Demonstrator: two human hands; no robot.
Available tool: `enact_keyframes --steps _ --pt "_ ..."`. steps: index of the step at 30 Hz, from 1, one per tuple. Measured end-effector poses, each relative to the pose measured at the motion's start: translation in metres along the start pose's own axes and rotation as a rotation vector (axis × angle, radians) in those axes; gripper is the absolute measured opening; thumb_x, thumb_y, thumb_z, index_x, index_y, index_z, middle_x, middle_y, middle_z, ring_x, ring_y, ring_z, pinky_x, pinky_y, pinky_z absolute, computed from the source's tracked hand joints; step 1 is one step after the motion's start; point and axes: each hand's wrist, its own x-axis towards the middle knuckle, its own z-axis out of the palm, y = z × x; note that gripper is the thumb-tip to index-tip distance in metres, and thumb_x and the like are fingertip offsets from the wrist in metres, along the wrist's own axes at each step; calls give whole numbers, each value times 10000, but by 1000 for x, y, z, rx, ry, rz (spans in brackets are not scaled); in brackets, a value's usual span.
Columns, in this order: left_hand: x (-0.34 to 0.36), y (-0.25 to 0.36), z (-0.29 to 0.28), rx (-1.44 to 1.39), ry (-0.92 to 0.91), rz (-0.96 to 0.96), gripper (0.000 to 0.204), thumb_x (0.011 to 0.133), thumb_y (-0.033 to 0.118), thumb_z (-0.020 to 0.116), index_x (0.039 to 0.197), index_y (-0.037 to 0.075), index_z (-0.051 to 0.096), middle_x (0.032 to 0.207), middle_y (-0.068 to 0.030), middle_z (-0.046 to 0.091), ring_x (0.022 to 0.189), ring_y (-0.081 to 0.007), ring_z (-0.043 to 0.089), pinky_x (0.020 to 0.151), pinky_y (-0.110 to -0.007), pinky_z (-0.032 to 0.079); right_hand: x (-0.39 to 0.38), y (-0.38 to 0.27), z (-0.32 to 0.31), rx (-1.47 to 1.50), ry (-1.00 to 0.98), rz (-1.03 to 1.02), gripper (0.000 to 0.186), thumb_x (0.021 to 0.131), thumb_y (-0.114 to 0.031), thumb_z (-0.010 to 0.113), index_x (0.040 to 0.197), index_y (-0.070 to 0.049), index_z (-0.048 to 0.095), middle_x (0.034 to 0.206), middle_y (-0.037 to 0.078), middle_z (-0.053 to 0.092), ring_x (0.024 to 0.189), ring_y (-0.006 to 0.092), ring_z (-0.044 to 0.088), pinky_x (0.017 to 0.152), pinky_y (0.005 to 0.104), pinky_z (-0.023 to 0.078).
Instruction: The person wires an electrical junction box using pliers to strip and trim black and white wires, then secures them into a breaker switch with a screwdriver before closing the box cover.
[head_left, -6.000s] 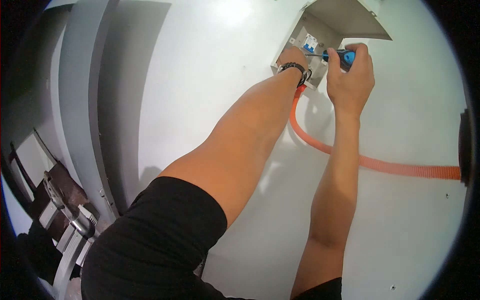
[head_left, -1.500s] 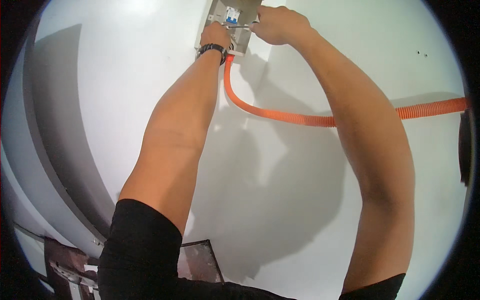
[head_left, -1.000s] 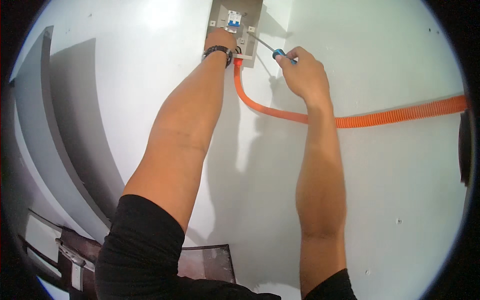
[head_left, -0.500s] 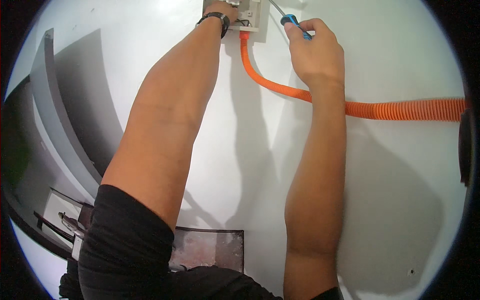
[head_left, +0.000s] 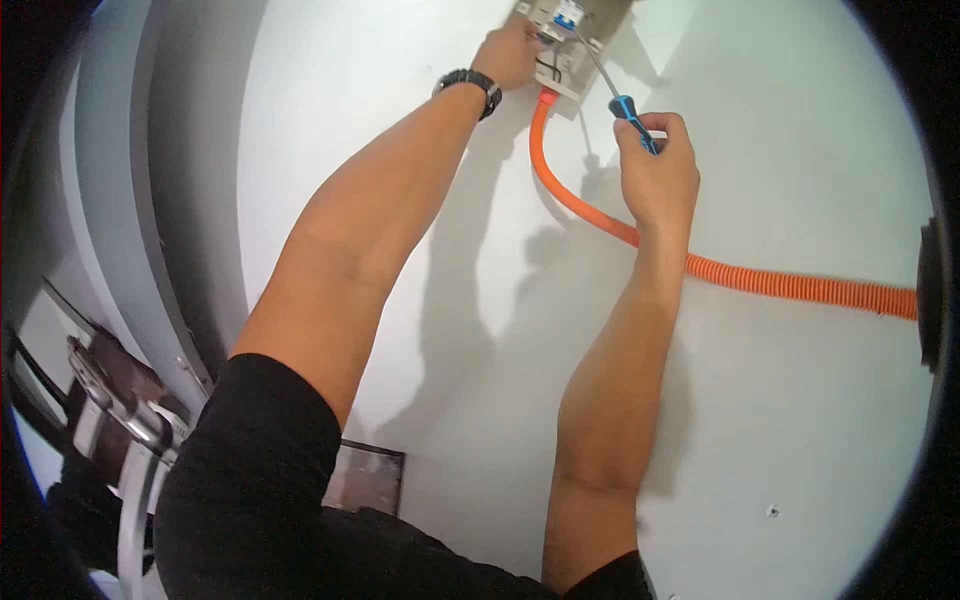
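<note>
Screwdriver (head_left: 620, 103), one o'clock: probably light, rigid; best held by handle (head_left: 628, 116), right hand (head_left: 660, 172) clamped there. Left hand (head_left: 508, 55), twelve o'clock: at breaker box (head_left: 612, 36), hold unclear.

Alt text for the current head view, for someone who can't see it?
The right hand points a blue-and-black screwdriver toward a blue-and-white circuit breaker inside an open wall box, while the left hand is at the box's left side. An orange corrugated conduit curves rightward from the box's underside.
</note>
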Motion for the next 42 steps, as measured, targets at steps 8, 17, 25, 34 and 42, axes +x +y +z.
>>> enact_keyframes --steps 8,17,25,34,42 --pt "0 25 -8 -193 -54 252 353 1024 336 614 1204 38 667 1131 -170 740 1053 -365 700 905 -480 551 -6 -7 3 -64 337 -276 318 900 -328 748 1080 -72 694 822 110 699 758 254 665 730 378 521" --pt "-2 32 -13 294 -79 -38 190 960 161 611 1009 38 747 1072 -191 747 1030 -347 713 855 -434 600 -18 -29 -1 -189 273 -256 294 933 -267 733 1107 -39 672 866 73 676 742 181 606 708 325 496" --pt "3 37 -11 310 -191 -76 226 979 170 599 1054 68 787 1112 -145 761 1134 -336 675 905 -419 587 -20 -39 4 -261 238 -241 303 918 -281 745 1102 -49 683 886 103 682 780 240 632 739 373 511" --pt "13 24 6 428 -312 -3 264 964 154 562 1074 31 768 1107 -175 757 1113 -341 709 917 -417 584 35 -78 3 -504 178 -301 413 827 -306 802 1156 -84 691 1085 154 691 970 311 697 844 429 559" --pt "17 17 19 403 -68 -155 279 931 134 597 1147 -31 656 1164 -209 726 1049 -388 724 908 -459 587 42 -91 -11 -231 168 -295 364 844 -208 772 1172 -109 649 1100 141 661 987 292 699 857 408 576"
